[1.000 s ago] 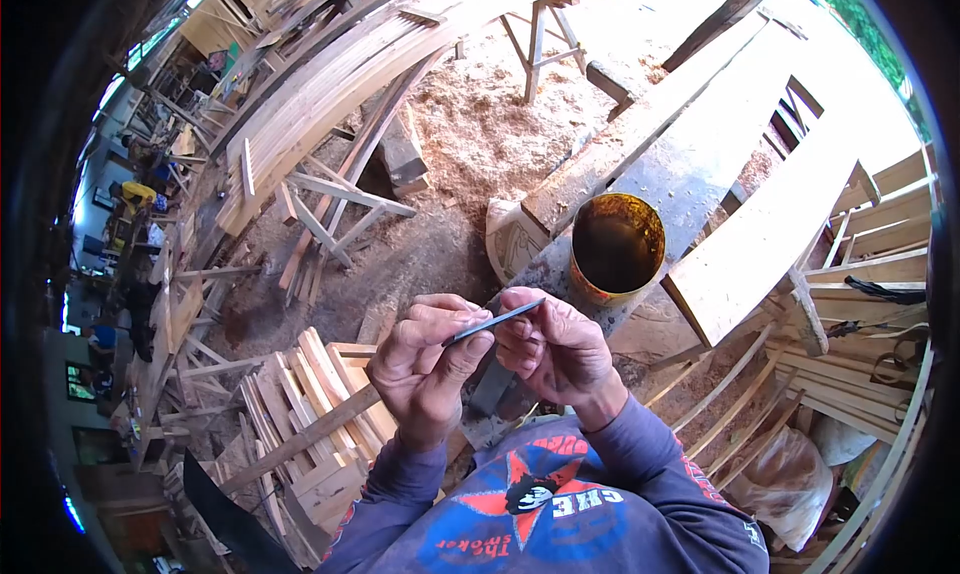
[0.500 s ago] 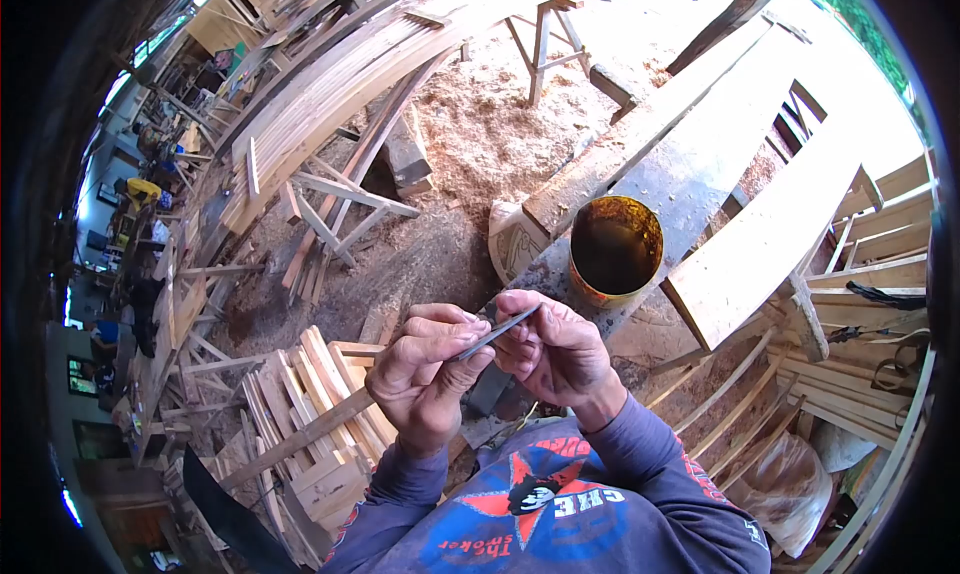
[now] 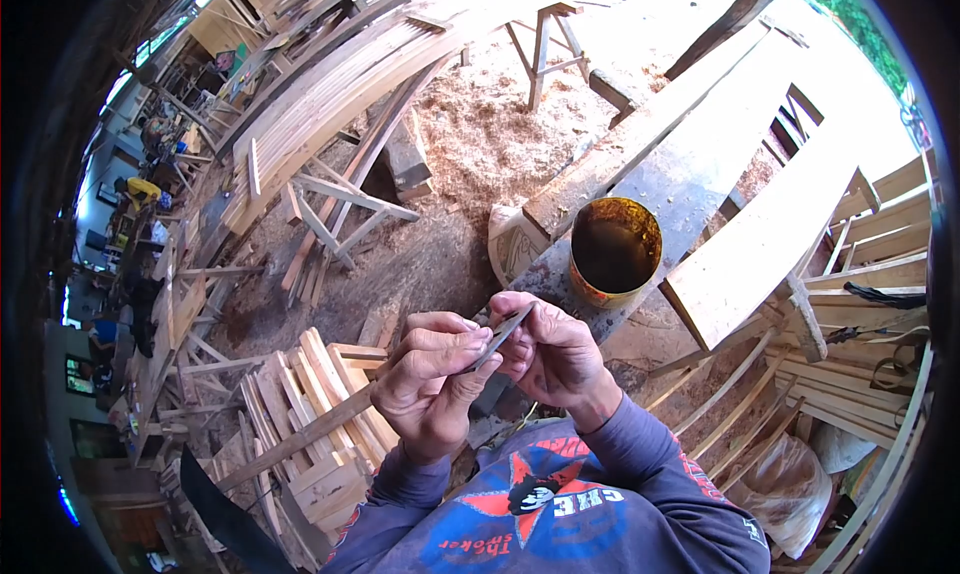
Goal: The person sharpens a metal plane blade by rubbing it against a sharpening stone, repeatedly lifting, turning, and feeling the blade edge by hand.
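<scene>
A thin, flat grey metal piece (image 3: 506, 334), like a blade, is held in front of my chest, tilted up to the right. My left hand (image 3: 432, 379) pinches its lower end between thumb and fingers. Its upper end is gripped by the thumb and fingertips of my right hand (image 3: 556, 354). Fingers cover part of it, so its exact kind does not show. Just beyond my right hand, a round can (image 3: 617, 249) with a stained yellow-brown inside and dark contents stands on a grey-stained bench board (image 3: 690, 179).
Thick planks (image 3: 755, 234) lie to the right of the can. Stacked boards (image 3: 330, 394) are at lower left, with a wooden trestle (image 3: 335, 214) beyond. Sawdust (image 3: 490, 124) covers the ground. A person in yellow (image 3: 143, 189) is far left.
The metal piece has turned in my fingers and more of its flat face shows. My left hand has shifted slightly right; the can has stayed put.
</scene>
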The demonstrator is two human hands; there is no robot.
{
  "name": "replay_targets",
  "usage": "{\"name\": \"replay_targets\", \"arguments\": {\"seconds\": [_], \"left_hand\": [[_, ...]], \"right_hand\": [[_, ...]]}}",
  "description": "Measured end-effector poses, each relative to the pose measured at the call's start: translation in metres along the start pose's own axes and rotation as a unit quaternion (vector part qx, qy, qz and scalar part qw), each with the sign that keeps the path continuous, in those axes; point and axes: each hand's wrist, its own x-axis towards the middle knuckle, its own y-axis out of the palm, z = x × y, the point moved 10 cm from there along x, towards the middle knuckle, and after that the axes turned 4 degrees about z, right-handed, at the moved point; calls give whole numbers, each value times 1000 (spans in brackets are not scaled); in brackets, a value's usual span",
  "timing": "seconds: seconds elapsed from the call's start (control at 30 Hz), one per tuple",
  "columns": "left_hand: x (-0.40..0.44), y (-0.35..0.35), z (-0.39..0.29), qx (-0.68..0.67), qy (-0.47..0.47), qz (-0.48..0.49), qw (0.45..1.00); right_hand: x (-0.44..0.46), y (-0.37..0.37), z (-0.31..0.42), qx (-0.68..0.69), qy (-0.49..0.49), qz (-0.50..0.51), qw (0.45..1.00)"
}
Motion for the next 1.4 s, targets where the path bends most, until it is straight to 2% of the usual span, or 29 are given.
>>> {"name": "replay_targets", "arguments": {"seconds": [0.43, 0.97, 1.03, 1.1, 1.4], "left_hand": [[2, -6, 12, -44, -15, 18, 999], [5, 1, -7, 65, 24, 59, 996], [3, 2, -6, 68, 23, 62, 995], [0, -4, 2, 0, -20, 20, 1000], [-9, -10, 9, -30, -74, -24, 997]], "right_hand": [[-3, -3, 8, -29, -38, 14, 999], [-7, -7, 7, -4, -28, 5, 1000], [-8, -12, 6, -36, -25, -28, 999], [-7, -12, 4, -32, -22, -34, 999], [-6, -7, -2, -24, -10, -12, 1000]]}}
